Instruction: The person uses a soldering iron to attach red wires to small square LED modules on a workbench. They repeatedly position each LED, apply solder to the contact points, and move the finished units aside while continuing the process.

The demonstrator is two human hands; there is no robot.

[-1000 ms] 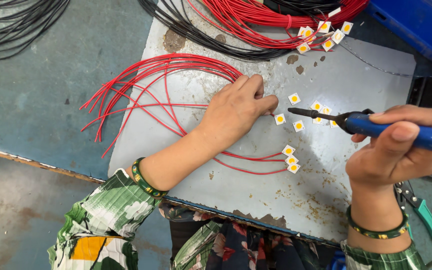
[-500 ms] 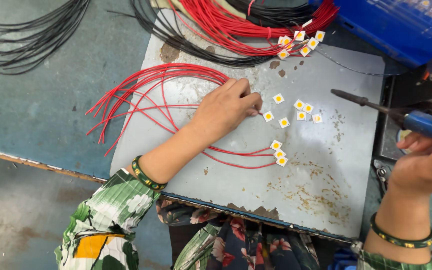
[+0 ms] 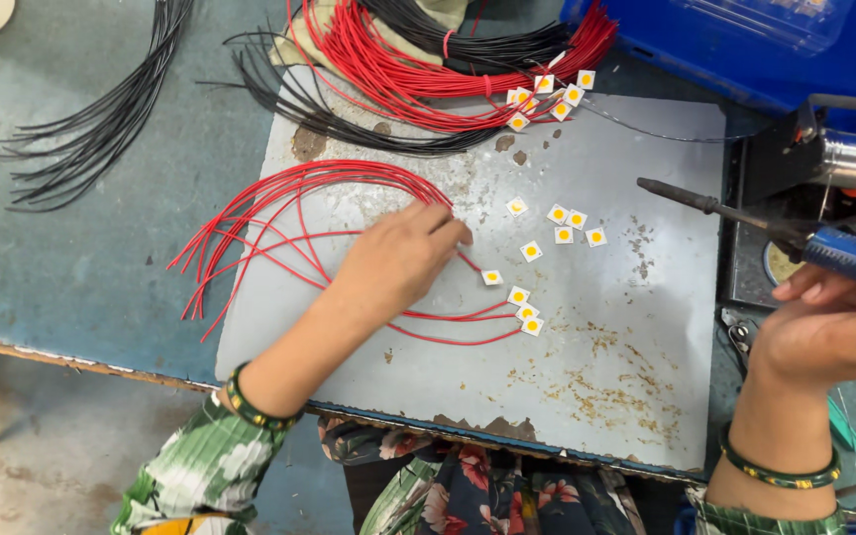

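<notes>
- Swinging away to the right, the right hand [image 3: 834, 332] has carried the blue-handled soldering iron [image 3: 745, 220] off the plate; a second ago its tip hovered over the small square chips, and now it points left above the plate's right edge, well apart from them
- Judging by that, one joint looks finished and the iron is parked while the other hand sets up
- Right fingers [image 3: 824, 282] are curled around the iron's handle in a closed grip
- Left hand [image 3: 398, 260] has stayed on the grey metal surface [image 3: 626, 386], fingers bunched and pressing down on the red wires [image 3: 279, 213], though the exact pinch is hidden
- Nearest chip [image 3: 491, 277] lies just beside those fingertips, with three more chips [image 3: 524, 310] close below at the wire ends
</notes>
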